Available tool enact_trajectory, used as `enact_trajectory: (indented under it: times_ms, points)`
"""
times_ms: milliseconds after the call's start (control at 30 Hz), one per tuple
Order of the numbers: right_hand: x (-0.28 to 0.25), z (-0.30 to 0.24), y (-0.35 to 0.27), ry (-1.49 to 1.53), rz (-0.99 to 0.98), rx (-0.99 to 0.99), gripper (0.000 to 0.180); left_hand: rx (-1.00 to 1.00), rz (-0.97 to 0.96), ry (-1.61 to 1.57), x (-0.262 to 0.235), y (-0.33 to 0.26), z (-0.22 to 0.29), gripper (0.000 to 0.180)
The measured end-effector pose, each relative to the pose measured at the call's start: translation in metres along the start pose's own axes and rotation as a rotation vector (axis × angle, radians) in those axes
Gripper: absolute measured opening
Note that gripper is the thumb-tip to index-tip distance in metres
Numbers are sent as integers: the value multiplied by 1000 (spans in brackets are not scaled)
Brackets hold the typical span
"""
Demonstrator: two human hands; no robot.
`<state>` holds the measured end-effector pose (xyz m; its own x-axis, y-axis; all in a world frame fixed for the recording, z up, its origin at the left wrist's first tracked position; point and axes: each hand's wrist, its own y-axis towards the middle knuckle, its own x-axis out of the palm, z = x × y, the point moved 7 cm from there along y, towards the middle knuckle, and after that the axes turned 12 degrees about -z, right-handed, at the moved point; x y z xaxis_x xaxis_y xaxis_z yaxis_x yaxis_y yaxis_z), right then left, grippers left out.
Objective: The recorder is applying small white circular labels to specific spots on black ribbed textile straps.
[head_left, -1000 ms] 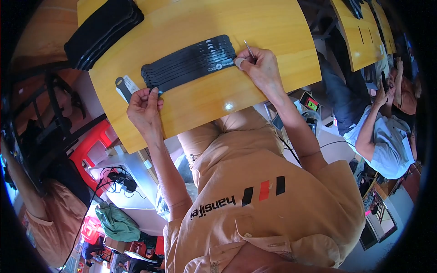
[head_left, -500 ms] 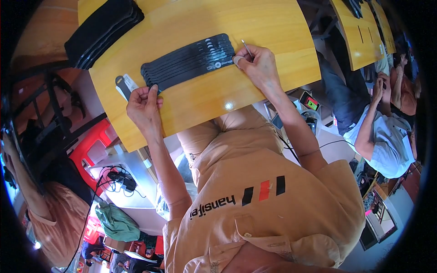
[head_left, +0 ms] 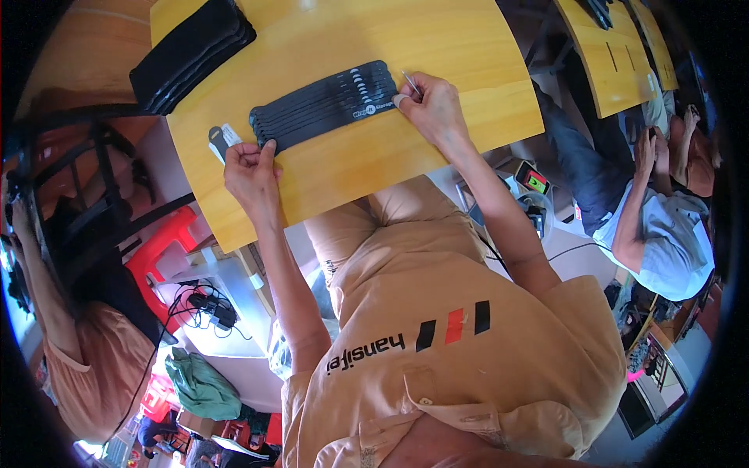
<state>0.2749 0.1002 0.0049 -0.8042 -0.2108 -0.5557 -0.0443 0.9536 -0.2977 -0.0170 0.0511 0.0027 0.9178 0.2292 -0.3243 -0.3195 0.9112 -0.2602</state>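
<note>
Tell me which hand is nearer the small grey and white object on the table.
Left. The left hand lies right beside the small grey and white object; the right hand is at the far end of the black strip.

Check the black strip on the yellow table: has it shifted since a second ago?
No. The black strip lies at the same slant across the yellow table, the left hand and right hand at its ends as before.

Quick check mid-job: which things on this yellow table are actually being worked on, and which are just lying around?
In hand:
- fanned row of black flat pieces, left hand at one end, right hand at the other
- thin metal tool in the right hand's grip

Lying about:
- stack of black pieces
- small grey and white item by the left hand
- yellow table
</note>
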Motion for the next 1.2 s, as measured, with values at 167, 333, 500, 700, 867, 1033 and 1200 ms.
enact_trajectory:
  times_ms: [167, 333, 500, 700, 867, 1033, 1200]
  points:
    - [14, 26, 15, 203, -31, -111, 9, 43, -4, -4, -7, -3, 2, 18]
    - [3, 20, 7, 649, -158, 23, 8, 202, 255, 249, -51, -14, 15, 14]
    - [5, 25, 9, 644, -184, 56, 9, 9, 267, 707, -71, -12, 11, 37]
    - [9, 25, 11, 667, -172, 49, 6, -107, 147, 814, -72, 3, 7, 34]
    - [9, 27, 12, 636, -179, 20, 7, -137, 148, 706, -78, 9, -15, 28]
    - [9, 28, 12, 655, -187, 25, 8, -1, 296, 767, -67, -16, 4, 24]
    - [4, 29, 8, 646, -158, 4, 8, -25, 287, 763, -65, -26, 3, 22]
